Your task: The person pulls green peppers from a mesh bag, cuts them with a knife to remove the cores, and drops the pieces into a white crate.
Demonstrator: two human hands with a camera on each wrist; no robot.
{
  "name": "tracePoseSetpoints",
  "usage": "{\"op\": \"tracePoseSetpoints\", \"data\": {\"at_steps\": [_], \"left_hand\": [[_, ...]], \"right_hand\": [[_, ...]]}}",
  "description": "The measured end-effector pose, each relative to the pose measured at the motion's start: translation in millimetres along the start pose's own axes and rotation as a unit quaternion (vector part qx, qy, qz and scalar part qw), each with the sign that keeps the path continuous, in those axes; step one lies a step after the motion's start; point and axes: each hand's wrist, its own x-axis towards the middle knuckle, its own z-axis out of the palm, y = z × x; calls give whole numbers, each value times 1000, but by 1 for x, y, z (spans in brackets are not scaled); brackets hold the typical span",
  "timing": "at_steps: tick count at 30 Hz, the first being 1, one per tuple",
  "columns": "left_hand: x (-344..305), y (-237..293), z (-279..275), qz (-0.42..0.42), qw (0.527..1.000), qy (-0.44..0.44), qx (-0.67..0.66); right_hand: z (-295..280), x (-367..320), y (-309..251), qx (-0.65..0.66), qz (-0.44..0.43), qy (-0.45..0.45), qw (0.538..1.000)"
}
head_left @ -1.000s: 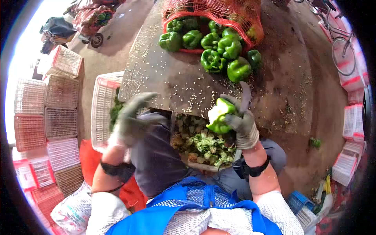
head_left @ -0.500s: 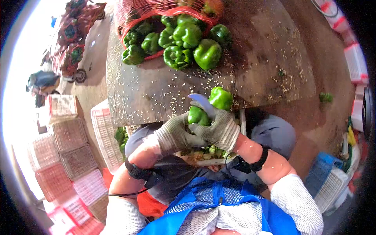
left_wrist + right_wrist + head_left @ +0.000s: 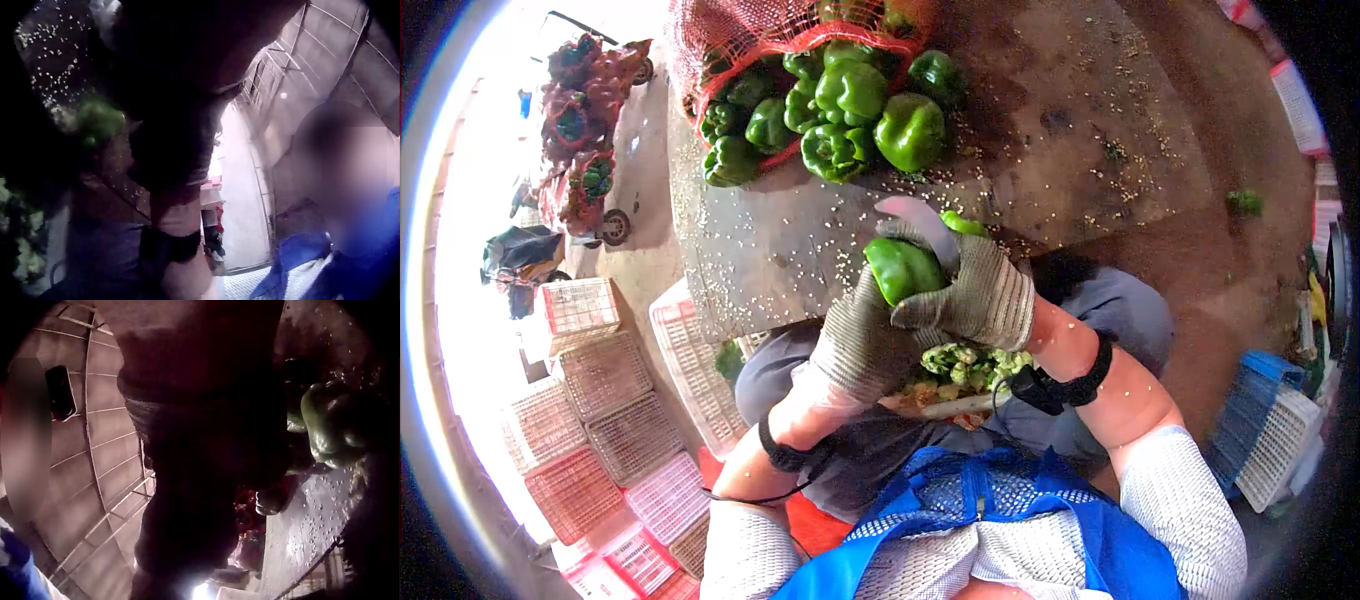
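Observation:
My gloved left hand (image 3: 855, 345) grips a green bell pepper (image 3: 903, 270) in front of the table's near edge. Against that pepper is my gloved right hand (image 3: 988, 297), holding a knife with a curved blade (image 3: 923, 222); the handle is hidden in the palm. A second, brighter green pepper piece (image 3: 966, 224) shows just beyond the right hand, mostly covered by it. The right wrist view has a large green pepper (image 3: 334, 425) beside the dark glove. In the left wrist view, a blurred green pepper (image 3: 99, 122) appears near the dim hand.
Whole peppers (image 3: 850, 92) spill from a red mesh bag (image 3: 750, 30) on the seed-strewn table (image 3: 1050, 150). Pale green cores (image 3: 975, 365) lie in a container below my hands. Plastic crates (image 3: 605, 378) are stacked at left; a blue crate (image 3: 1250, 400) stands at right.
The left hand, free a second ago, came over and now holds a pepper beside the right hand. The cut pepper in the right hand has become mostly hidden. The head view has turned.

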Motion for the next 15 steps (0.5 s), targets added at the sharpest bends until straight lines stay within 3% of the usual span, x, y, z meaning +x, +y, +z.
{"op": "tracePoseSetpoints", "data": {"at_steps": [2,3,5,7,8,10,11,14,15], "left_hand": [[-5,-2,-1,-44,990,-119,-54],[-6,-3,-5,-75,968,-154,-181],[-8,-3,-12,-164,869,-200,-421],[-6,-6,-21,-77,930,-222,-283],[-5,-10,-21,-131,887,-236,-375],[4,-18,-24,-142,855,-259,-427],[8,-20,-26,-147,843,-276,-438],[-1,-38,-25,-174,744,-297,-573],[1,-41,-29,-173,743,-296,-574]], "right_hand": [[-2,-10,0,-33,53,-26,998],[3,-14,0,4,77,-34,996],[11,-22,-1,78,126,-46,988],[12,-19,-4,56,138,-61,987],[12,-17,-1,15,133,-71,989],[12,-13,-5,-22,145,-62,987],[10,-8,-10,-5,185,-55,981],[7,-1,-11,59,220,-74,971],[7,2,-10,77,227,-63,969]]}}
